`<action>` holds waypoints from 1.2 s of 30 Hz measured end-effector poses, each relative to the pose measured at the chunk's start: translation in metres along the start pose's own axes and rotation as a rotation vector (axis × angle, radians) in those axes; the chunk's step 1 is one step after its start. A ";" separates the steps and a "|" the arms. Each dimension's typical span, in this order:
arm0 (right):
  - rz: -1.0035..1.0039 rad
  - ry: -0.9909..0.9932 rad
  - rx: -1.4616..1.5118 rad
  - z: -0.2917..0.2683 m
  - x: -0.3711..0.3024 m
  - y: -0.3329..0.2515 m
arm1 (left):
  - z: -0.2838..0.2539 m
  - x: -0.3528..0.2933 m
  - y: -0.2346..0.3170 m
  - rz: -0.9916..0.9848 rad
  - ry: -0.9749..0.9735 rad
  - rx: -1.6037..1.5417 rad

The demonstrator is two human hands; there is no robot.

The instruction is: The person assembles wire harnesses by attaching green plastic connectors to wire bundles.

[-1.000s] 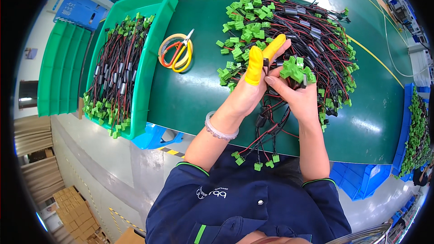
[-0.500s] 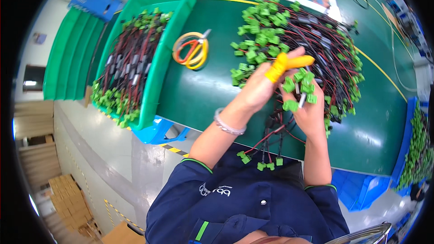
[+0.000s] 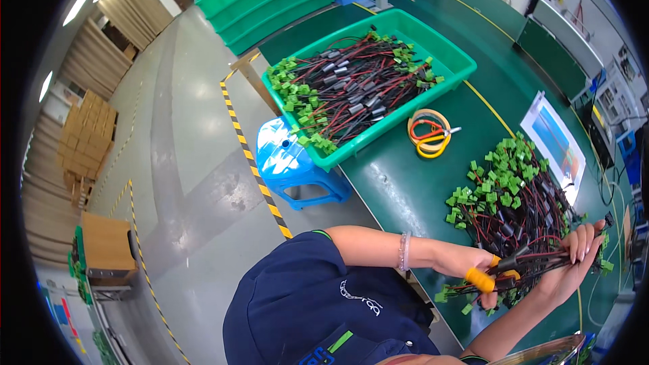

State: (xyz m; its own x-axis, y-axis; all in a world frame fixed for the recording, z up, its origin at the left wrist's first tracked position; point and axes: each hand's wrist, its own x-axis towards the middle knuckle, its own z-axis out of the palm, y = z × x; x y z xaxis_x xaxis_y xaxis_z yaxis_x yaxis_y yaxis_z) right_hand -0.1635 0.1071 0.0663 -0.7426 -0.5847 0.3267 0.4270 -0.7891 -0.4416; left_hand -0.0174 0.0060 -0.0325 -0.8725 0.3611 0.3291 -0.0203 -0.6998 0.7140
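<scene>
Running between the curled left fingers (image 3: 480, 280) and right fingers (image 3: 583, 243), which both grip it, a cable bundle (image 3: 531, 261) sits close by a cable heap (image 3: 520, 206) on the counter (image 3: 399, 196), scissors (image 3: 438, 138) and green bin (image 3: 443, 55) farther left.

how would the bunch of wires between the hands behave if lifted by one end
The bunch of wires would probably flop, being many thin strands. The dark cylinders on it are thicker, so may make it sag. Green plugs stick out and might snag.
</scene>
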 end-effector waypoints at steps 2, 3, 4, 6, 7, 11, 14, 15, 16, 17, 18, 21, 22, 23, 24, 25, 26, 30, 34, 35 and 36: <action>0.012 -0.090 -0.033 0.000 0.023 0.008 | 0.004 -0.008 0.022 -0.080 0.037 0.078; 0.041 -0.137 -0.036 0.004 0.035 0.017 | 0.007 -0.014 0.038 -0.135 0.092 0.063; 0.099 -0.264 -0.022 0.012 0.044 0.025 | 0.010 -0.021 0.057 -0.229 0.162 0.058; 0.102 0.098 -0.531 0.033 0.055 0.043 | 0.007 -0.042 0.107 -0.265 0.343 0.368; 0.164 -0.073 -0.550 0.043 0.059 0.057 | 0.007 -0.055 0.133 -0.233 0.432 0.641; 0.354 -0.440 -0.659 0.073 0.053 0.102 | -0.002 -0.119 0.225 0.031 0.794 1.155; 0.526 -0.642 -0.714 0.074 0.042 0.110 | -0.025 -0.165 0.271 -0.094 0.962 0.995; 0.599 -0.614 -0.710 0.070 0.039 0.107 | -0.034 -0.180 0.281 -0.246 1.047 1.137; 0.662 -0.604 -0.683 0.064 0.037 0.102 | -0.042 -0.194 0.289 -0.472 1.126 1.263; 0.664 -0.585 -0.702 0.058 0.037 0.095 | -0.050 -0.206 0.290 -0.663 1.211 1.413; 0.662 -0.555 -0.725 0.050 0.037 0.086 | -0.056 -0.217 0.293 -0.988 1.224 1.566; 0.600 -0.404 -0.774 0.021 0.031 0.044 | -0.057 -0.239 0.279 -1.111 1.202 1.998; 0.565 -0.378 -0.764 0.011 0.032 0.026 | -0.052 -0.241 0.271 -0.938 1.253 2.162; 0.495 -0.350 -0.820 0.003 0.032 0.009 | -0.040 -0.241 0.264 -0.675 1.272 2.304; 0.419 -0.270 -0.910 -0.005 0.031 -0.008 | -0.030 -0.234 0.256 -0.452 1.271 2.372; 0.376 -0.230 -1.021 -0.011 0.030 -0.019 | -0.018 -0.226 0.245 -0.382 1.263 2.313; 0.339 -0.204 -1.127 -0.014 0.030 -0.028 | -0.004 -0.216 0.235 -0.205 1.194 2.311; 0.476 -0.212 -1.384 -0.017 0.004 -0.003 | 0.021 -0.158 0.179 -0.109 0.859 1.802; -0.124 -0.794 -2.159 -0.026 -0.026 0.068 | 0.007 -0.111 0.129 -0.374 0.493 1.687; -0.066 -0.796 -2.242 -0.031 -0.029 0.078 | 0.004 -0.107 0.120 -0.390 0.454 1.660; -0.018 -0.829 -2.336 -0.035 -0.031 0.084 | 0.001 -0.104 0.112 -0.462 0.417 1.634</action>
State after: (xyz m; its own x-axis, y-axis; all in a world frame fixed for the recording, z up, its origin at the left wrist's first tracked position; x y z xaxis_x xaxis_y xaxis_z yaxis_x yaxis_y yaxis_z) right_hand -0.1227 0.0653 -0.0104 -0.2428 -0.9499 0.1968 -0.9700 0.2407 -0.0351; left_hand 0.0716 -0.1091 0.0134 -0.9989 -0.0179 -0.0427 -0.0404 0.7866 0.6162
